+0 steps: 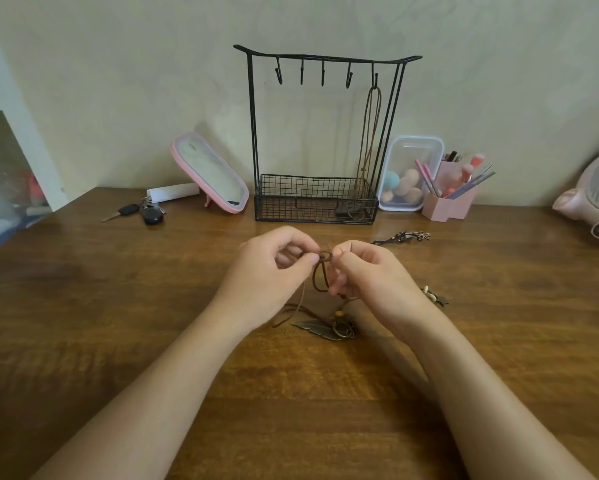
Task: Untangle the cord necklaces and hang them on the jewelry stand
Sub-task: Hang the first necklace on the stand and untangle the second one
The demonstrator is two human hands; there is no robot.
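Wood-grain table (pixel 118 306) is backed by a pale plaster wall (pixel 118 81), against which a black wire jewelry stand (pixel 253 133) is set upright. One brown cord necklace (pixel 372 133) is hung from its rightmost hook, its long axis vertical and its lower end dropped into the stand's mesh basket. Near the table's middle, a tangled brown cord (pixel 320 268) is pinched between the fingertips of the left hand (pixel 274 268) and the right hand (pixel 370 271), a narrow loop hanging downward between them. Beneath them a metal leaf pendant (pixel 317 328) lies flat, its tip pointed left. A pink mirror (pixel 211 171) and car keys (pixel 142 212) are seen left of the stand, a clear sponge container (pixel 409 150) right of it.
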